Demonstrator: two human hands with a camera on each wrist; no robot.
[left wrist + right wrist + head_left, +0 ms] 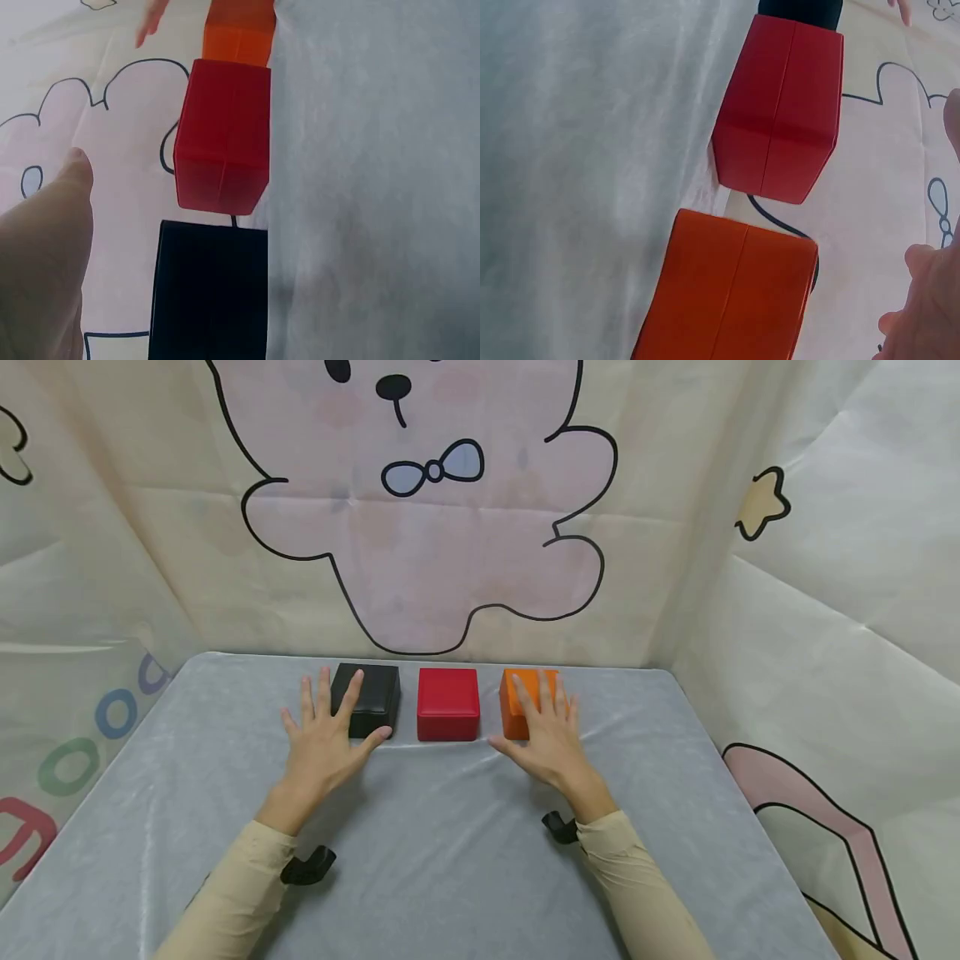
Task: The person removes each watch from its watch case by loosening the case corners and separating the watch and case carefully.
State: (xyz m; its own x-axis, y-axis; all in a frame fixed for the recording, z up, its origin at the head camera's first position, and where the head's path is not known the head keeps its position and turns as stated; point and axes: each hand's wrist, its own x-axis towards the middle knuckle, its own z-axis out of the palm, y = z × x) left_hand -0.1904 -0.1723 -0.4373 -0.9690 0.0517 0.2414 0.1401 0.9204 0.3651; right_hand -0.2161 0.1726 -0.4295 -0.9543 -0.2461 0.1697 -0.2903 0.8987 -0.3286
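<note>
Three box-shaped blocks stand in a row near the far edge of the table: a black block [378,702], a red block [447,704] in the middle and an orange block [513,714] on the right. My left hand [322,752], fingers spread, is in front of the black block and hides part of its left side. Over the orange block's right part reaches my right hand [551,743], also with fingers spread. Both hands hold nothing; contact with the blocks cannot be made out. In the left wrist view the red block [223,135] sits between the other two.
A grey cloth [435,860] covers the table. Behind it hangs a pale curtain [480,568] with a cartoon bear, and similar printed sheets flank both sides. Black straps with small mounts [307,866] are on both wrists.
</note>
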